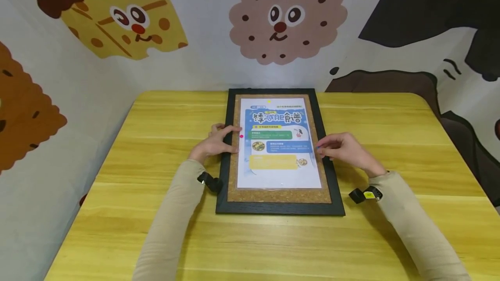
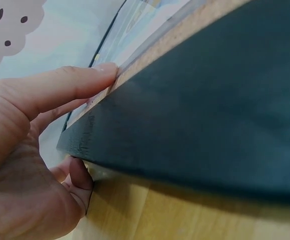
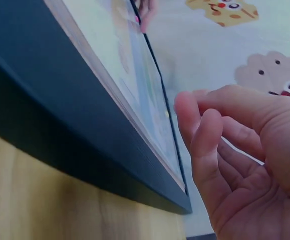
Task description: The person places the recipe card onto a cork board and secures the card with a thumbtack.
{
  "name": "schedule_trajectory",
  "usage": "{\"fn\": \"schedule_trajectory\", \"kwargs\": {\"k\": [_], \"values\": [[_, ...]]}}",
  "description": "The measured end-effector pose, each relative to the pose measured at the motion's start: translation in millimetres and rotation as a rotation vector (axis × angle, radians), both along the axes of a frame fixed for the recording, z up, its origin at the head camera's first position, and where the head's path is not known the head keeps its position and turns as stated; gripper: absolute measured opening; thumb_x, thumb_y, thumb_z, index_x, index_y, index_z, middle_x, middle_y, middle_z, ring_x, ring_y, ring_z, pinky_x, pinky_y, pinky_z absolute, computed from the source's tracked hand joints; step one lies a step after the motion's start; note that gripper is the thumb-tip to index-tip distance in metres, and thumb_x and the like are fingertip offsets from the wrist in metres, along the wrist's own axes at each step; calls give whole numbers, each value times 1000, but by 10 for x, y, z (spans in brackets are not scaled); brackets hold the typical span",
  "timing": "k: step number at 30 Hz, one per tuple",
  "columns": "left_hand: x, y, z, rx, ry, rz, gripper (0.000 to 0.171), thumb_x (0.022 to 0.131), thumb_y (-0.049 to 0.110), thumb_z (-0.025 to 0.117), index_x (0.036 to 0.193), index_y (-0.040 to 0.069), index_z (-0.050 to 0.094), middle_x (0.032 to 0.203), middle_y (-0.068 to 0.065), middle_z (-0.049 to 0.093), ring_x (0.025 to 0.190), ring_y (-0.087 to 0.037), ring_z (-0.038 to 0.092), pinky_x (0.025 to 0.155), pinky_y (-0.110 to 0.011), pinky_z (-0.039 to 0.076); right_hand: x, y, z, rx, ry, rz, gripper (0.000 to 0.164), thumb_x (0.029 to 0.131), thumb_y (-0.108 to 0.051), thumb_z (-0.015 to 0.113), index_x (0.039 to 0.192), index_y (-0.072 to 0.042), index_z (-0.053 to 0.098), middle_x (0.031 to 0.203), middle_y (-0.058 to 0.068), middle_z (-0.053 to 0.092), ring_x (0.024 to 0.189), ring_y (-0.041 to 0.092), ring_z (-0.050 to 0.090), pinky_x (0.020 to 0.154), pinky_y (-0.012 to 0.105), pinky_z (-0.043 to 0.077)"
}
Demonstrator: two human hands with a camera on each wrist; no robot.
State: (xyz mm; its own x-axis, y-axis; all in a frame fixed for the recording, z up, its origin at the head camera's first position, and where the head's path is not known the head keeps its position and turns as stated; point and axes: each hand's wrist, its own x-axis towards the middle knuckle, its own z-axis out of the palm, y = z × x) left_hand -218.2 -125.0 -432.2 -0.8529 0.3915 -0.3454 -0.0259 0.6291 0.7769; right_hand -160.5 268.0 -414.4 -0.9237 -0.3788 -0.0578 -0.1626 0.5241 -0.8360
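Observation:
A printed poster (image 1: 279, 177) in a clear sleeve lies on a cork board (image 1: 279, 196) with a black frame (image 1: 279, 208). A yellow pushpin (image 1: 268, 101) sits at its top edge, a pink pushpin (image 1: 241, 136) at its left edge. My left hand (image 1: 214, 144) rests across the frame's left side, thumb and index finger spread on the board's edge near the pink pin; other fingers bend beside the frame. With thumb and fingertips my right hand (image 1: 343, 148) pinches a blue pushpin (image 1: 318, 147) at the poster's right edge. In the right wrist view the fingers (image 3: 207, 127) hide that pin.
The framed board lies on a yellow wood-grain table (image 1: 156, 142), its far end close to the wall (image 1: 203, 55) with cartoon food drawings. Black wrist cameras sit on both sleeves, the left one (image 1: 211, 182) near the frame's edge. A small pale dot shows near the poster's bottom.

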Motion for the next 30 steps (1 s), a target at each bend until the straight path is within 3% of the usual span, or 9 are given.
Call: {"fn": "schedule_trajectory", "kwargs": {"k": [6, 12, 20, 30], "values": [[-6, -3, -2, -2, 11, -11, 68, 85, 18, 75, 145, 20, 43, 154, -21, -6, 137, -45, 6, 105, -62, 17, -28, -108, -72, -54, -68, 97, 19, 88, -5, 70, 103, 5, 71, 91, 15, 70, 63, 19, 61, 55, 30, 51], [0, 5, 15, -5, 23, -28, 68, 85, 18, 74, 145, 20, 43, 154, -21, -5, 136, -44, 7, 105, -60, 19, -19, -200, -112, -81, -134, 172, 19, 89, -2, 67, 106, 6, 70, 94, 16, 70, 69, 21, 63, 56, 29, 50], [4, -8, -7, 4, 18, -22, 68, 85, 17, 75, 145, 19, 43, 154, -22, -6, 136, -44, 7, 105, -61, 18, 1, -381, -138, -70, -92, 282, 15, 87, -3, 70, 101, 0, 74, 99, 9, 70, 85, 19, 61, 73, 26, 50], [7, -8, 11, 12, 6, -11, 69, 85, 16, 75, 145, 19, 43, 154, -21, -7, 136, -44, 6, 105, -61, 16, 62, -543, -118, -70, -89, 341, 13, 86, -1, 71, 98, -2, 75, 98, 8, 71, 86, 21, 65, 73, 29, 53]]}}
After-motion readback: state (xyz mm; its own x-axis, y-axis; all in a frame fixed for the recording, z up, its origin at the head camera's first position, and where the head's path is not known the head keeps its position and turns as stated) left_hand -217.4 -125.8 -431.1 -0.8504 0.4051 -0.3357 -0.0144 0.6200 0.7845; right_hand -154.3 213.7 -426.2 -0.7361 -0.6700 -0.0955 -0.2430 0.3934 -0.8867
